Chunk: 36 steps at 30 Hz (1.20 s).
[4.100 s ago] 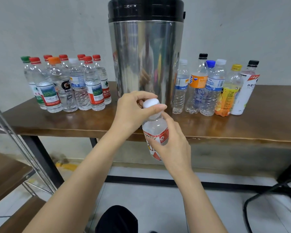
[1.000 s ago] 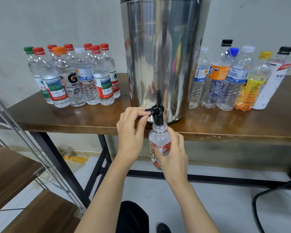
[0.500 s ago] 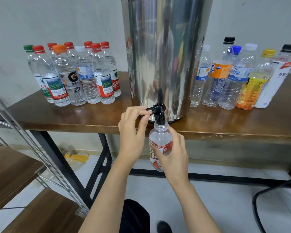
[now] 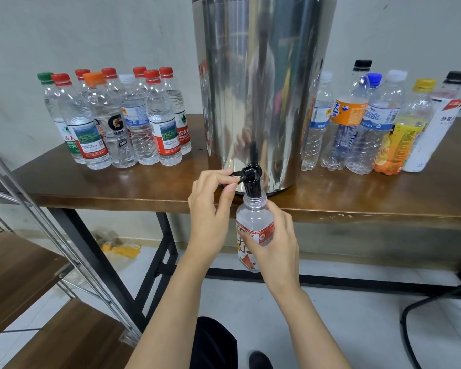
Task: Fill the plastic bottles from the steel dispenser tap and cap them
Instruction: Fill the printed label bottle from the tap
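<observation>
Hands are being used at the black tap (image 4: 252,179) at the foot of the steel dispenser (image 4: 258,89). Its lever (image 4: 230,177) is being pinched by the left hand (image 4: 210,209), and a small uncapped bottle (image 4: 253,219) with a red-and-white label is being gripped by the right hand (image 4: 278,235), mouth under the spout. Left of the dispenser, Gatorade bottle (image 4: 115,123) and Nongfu bottle (image 4: 183,129) are being shown capped; right of it, a Fanta bottle (image 4: 347,113).
</observation>
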{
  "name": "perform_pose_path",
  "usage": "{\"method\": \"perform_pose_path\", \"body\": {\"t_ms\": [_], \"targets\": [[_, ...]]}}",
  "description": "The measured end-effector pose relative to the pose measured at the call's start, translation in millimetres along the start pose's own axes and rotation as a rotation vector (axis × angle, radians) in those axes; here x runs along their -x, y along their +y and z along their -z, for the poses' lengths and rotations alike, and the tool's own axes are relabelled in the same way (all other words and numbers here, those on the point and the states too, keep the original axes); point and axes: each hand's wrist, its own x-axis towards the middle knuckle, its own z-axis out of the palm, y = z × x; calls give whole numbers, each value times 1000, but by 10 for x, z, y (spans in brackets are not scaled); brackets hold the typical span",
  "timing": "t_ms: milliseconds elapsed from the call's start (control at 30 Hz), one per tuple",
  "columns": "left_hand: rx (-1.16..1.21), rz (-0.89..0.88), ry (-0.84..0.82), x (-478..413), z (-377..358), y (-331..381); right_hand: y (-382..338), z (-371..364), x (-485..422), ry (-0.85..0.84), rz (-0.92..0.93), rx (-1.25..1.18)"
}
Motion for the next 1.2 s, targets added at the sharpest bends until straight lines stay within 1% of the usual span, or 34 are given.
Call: {"method": "perform_pose_path", "body": {"t_ms": [1200], "targets": [[10, 5, 4, 4, -9, -35, 33, -10, -26, -11, -12, 7]]}}
